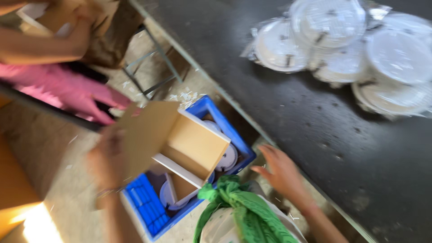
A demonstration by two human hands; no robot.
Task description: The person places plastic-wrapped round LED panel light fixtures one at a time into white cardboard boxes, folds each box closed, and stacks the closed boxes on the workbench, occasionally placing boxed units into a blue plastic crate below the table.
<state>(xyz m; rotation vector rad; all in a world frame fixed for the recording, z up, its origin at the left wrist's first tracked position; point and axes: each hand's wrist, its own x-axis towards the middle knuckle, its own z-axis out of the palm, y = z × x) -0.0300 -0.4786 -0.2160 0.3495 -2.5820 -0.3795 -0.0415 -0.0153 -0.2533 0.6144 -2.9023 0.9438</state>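
My left hand (108, 159) grips the side of an open brown cardboard box (180, 144), holding it tilted over a blue plastic crate (148, 211). The box's inside is empty as far as I can see. White round discs (227, 157) lie in the crate under the box. My right hand (281, 171) hovers open, fingers spread, just right of the crate near the edge of the dark table (315, 117), touching nothing. The picture is blurred by motion.
Several white round plates wrapped in clear plastic (342, 45) lie piled at the table's far right. A green cloth (243, 207) is tied round a white bundle at the bottom. Another person in pink (72, 90) holds cardboard (58, 18) at top left. A metal stool frame (148, 67) stands on the floor.
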